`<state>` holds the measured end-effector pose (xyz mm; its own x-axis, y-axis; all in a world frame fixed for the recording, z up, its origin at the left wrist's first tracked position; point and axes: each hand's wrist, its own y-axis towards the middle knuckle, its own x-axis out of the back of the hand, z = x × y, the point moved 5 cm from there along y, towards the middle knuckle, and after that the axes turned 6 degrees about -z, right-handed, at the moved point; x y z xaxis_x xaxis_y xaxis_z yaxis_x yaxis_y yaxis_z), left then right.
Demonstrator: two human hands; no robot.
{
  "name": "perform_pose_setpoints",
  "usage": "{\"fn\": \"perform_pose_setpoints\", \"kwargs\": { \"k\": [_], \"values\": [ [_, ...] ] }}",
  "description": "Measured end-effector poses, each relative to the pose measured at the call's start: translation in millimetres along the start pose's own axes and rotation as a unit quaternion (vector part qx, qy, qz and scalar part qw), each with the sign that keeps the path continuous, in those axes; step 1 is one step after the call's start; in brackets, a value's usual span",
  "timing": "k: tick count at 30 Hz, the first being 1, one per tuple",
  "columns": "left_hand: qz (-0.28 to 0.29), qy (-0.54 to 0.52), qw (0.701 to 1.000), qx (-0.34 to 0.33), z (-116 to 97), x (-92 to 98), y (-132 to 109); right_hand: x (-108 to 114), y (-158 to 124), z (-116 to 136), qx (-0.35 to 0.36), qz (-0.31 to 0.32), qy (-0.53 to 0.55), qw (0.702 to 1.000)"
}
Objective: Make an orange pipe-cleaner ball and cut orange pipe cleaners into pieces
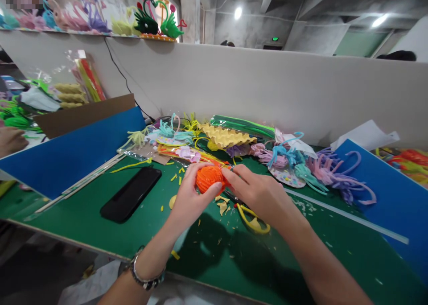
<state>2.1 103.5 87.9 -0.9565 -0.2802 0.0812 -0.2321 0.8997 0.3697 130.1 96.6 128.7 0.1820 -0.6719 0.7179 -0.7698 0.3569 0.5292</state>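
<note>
From the head camera I log: one orange ball, held above the green surface; left hand, fingers curled round it; right hand, fingertips at its right side, whether pinching I cannot tell. Around: black phone, left; yellow loop, near the right wrist; pastel stem bundles, right; blue panels, flanking both sides.

Black phone flat on table, 8 o'clock from centre. Blue board at 9, second blue board at 3, white paper beside it. Black cable at 10, green swan figures at 11, ceiling light at 12, green lit sign at 1.
</note>
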Motion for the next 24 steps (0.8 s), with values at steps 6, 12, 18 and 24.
{"fn": "perform_pose_setpoints", "kwargs": {
  "k": [6,12,18,24],
  "values": [
    [-0.010,0.069,0.995,-0.068,-6,0.2,0,6,2,-1,-0.001,-0.035,0.006,0.999],
    [-0.029,0.096,0.988,-0.115,-9,2.6,-1,3,5,0,-0.026,-0.025,0.154,0.987],
    [-0.062,0.105,0.977,-0.174,-13,5.0,-3,-1,3,-8,-0.140,0.000,0.330,0.934],
    [-0.101,0.116,0.959,-0.238,-17,8.3,-10,-1,4,-7,-0.161,0.010,0.323,0.933]
  ]
}}
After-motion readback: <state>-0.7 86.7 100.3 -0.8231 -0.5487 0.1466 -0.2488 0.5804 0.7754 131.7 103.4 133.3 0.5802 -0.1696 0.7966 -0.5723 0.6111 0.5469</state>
